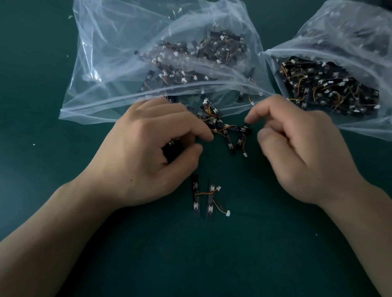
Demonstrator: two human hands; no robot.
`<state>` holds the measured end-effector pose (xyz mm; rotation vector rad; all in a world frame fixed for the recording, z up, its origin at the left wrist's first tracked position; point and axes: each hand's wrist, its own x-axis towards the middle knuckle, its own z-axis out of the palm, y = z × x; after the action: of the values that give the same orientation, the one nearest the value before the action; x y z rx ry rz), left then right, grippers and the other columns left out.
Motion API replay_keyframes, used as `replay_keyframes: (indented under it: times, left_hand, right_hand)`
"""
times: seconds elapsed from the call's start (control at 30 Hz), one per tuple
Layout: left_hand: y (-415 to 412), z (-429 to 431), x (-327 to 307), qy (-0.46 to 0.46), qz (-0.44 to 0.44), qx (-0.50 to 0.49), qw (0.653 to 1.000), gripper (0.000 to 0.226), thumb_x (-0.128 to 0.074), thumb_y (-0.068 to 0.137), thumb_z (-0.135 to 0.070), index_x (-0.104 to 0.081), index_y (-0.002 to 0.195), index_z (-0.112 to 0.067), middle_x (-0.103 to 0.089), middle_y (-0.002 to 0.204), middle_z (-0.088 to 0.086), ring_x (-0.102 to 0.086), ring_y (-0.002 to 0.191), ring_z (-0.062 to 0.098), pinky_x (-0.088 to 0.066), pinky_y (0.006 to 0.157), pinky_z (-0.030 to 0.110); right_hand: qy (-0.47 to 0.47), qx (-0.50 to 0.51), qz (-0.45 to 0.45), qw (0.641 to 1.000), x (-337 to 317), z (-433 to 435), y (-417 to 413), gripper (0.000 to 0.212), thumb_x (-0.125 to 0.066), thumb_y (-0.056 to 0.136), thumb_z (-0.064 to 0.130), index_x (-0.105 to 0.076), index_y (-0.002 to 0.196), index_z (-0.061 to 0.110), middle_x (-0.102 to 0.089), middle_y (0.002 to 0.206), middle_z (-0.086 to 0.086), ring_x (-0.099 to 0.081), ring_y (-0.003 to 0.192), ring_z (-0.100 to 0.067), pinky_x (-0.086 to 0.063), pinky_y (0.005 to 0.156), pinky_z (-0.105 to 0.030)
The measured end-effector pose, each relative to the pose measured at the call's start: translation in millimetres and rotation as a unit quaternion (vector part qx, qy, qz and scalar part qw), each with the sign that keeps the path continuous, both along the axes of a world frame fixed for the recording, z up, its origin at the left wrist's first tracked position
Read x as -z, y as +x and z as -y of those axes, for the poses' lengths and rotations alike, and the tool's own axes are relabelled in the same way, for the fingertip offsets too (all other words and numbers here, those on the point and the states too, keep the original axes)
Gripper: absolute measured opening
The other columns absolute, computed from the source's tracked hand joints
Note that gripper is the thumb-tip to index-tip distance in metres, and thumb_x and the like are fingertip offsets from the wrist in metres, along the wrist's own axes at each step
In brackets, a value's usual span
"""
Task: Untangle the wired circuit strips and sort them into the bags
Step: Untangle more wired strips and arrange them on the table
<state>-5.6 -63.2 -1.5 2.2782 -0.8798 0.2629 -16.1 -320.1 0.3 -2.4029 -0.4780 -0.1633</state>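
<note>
Head view. The left hand (144, 154) is curled, thumb and fingers closed round a dark strip (173, 148) held against the palm. The right hand (303, 154) is also curled; its index fingertip (251, 118) touches one end of the tangle of strips (223, 127), with the thumb (265, 137) just beside it. Whether the two pinch a strip cannot be told. The tangle, black strips joined by orange and yellow wires, lies between the hands at the mouth of the left bag (118, 53). A pair of strips (210, 209) lies apart, nearer the person. The right bag (355, 31) holds a denser heap of strips. Everything rests on a dark green table (34, 94).
</note>
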Motion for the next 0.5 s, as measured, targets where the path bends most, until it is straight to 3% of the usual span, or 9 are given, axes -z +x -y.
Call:
replay_keyframes:
  times: [0.1, 0.23, 0.33, 0.5]
  left_hand:
    - [2, -1, 2, 0.003, 0.005, 0.002, 1.000, 0.014, -0.068, 0.091, -0.011, -0.077, 0.102, -0.014, -0.069, 0.091, -0.003, -0.064, 0.086, 0.025, -0.049, 0.084, 0.048]
    - [1, -2, 1, 0.005, -0.005, 0.005, 1.000, 0.019, -0.068, 0.091, -0.015, -0.076, 0.108, -0.019, -0.068, 0.091, -0.010, -0.065, 0.091, 0.022, -0.049, 0.088, 0.050]
    - [-1, -1, 1, 0.013, -0.011, 0.008, 1.000, 0.021, -0.069, 0.091, -0.017, -0.075, 0.110, -0.022, -0.067, 0.091, -0.014, -0.064, 0.093, 0.020, -0.048, 0.091, 0.050]
    - [-2, 0, 0, 0.014, -0.011, 0.015, 1.000, 0.018, -0.069, 0.090, -0.018, -0.075, 0.106, -0.021, -0.067, 0.090, -0.015, -0.063, 0.090, 0.019, -0.047, 0.090, 0.050]
  right_hand:
    - [-0.096, 0.006, -0.008, 0.995, -4, 3, 0, 0.030, -0.052, 0.090, 0.045, -0.060, 0.116, 0.033, -0.053, 0.063, 0.013, -0.056, 0.062, -0.008, -0.045, 0.055, -0.032]
    - [-0.141, -0.021, -0.025, 0.989, -6, 10, -3, 0.044, -0.053, 0.085, 0.064, -0.058, 0.122, 0.040, -0.048, 0.071, 0.017, -0.053, 0.069, -0.004, -0.043, 0.055, -0.029]
    - [-0.141, -0.024, -0.025, 0.989, -6, 9, -4, 0.040, -0.056, 0.085, 0.062, -0.060, 0.119, 0.040, -0.048, 0.072, 0.018, -0.053, 0.068, -0.002, -0.042, 0.055, -0.028]
    - [-0.120, -0.051, -0.053, 0.990, -10, 13, -3, 0.023, -0.066, 0.082, 0.042, -0.065, 0.105, 0.038, -0.053, 0.073, 0.013, -0.055, 0.069, -0.006, -0.042, 0.057, -0.029]
